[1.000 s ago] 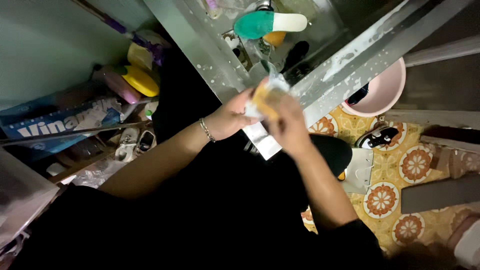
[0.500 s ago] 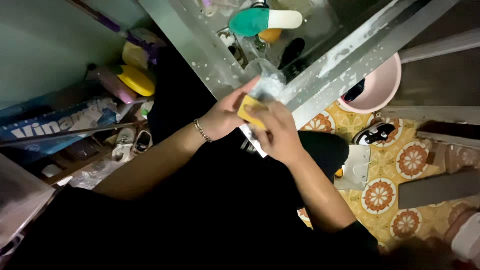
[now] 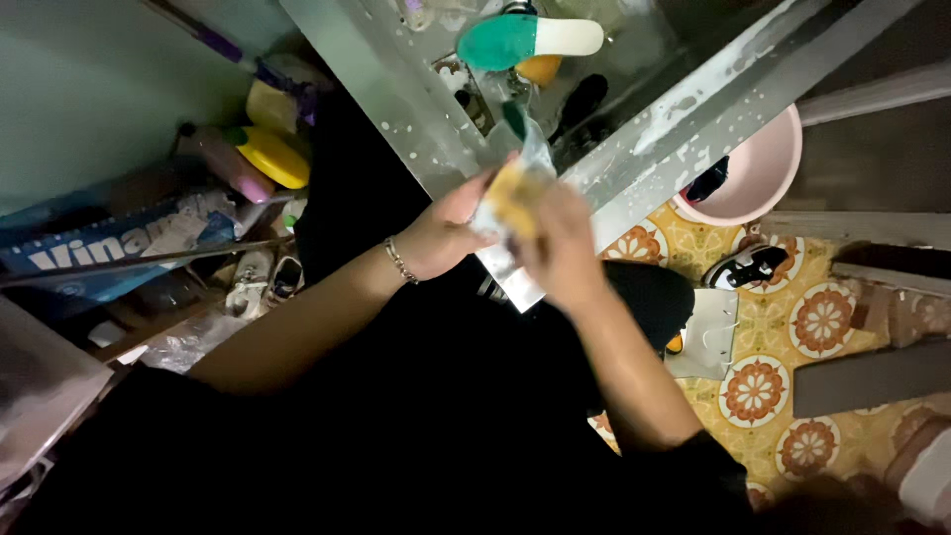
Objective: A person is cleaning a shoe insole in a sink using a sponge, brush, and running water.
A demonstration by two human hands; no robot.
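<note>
Sponge (image 3: 515, 193), yellow, was at the picture's middle, held between both hands over the steel sink's rim (image 3: 634, 163). Left hand (image 3: 446, 233) gripped a clear glass (image 3: 525, 149); right hand (image 3: 560, 243) pressed the sponge on it. Pink basin (image 3: 768, 178) stood at 3 o'clock.

Head view: worn on the head, looking steeply down
Nearness: close above both forearms
Edges: sink rim (image 3: 634, 149) above, tiled floor (image 3: 783, 337) right

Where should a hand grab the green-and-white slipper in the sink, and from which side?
Probably the slipper at its mid-length, where green meets white, pinched across the narrow width from above. It lies flat and lengthwise along the sink, so both long edges look open; an orange thing sits partly under it. Both the left hand and right hand are busy with a yellow sponge.
</note>
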